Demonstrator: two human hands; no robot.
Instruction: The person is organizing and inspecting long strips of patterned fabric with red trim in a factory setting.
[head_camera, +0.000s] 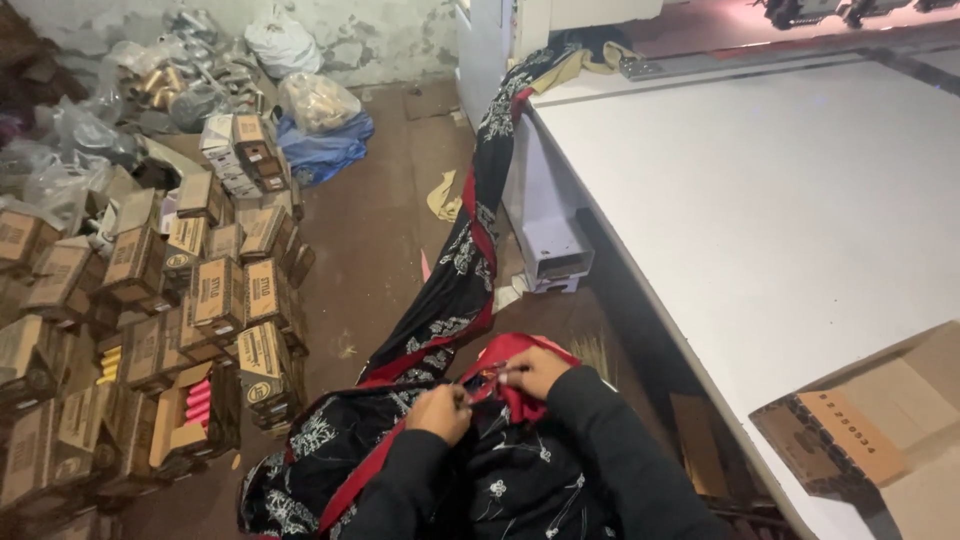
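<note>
Working along the red border (520, 400) of the black embroidered fabric (450, 290), which lies bunched in the lap and trails over the floor (370, 250) to the white tabletop (780, 220), is the step judged in hand. Left hand (440, 412) and right hand (532, 372) are pinched on the border; steady fingers are called for next.

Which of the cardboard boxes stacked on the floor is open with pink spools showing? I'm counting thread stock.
The open box at the pile's near edge, closest to the black-and-red fabric; pink spools show inside, neighbouring boxes are shut.
</note>
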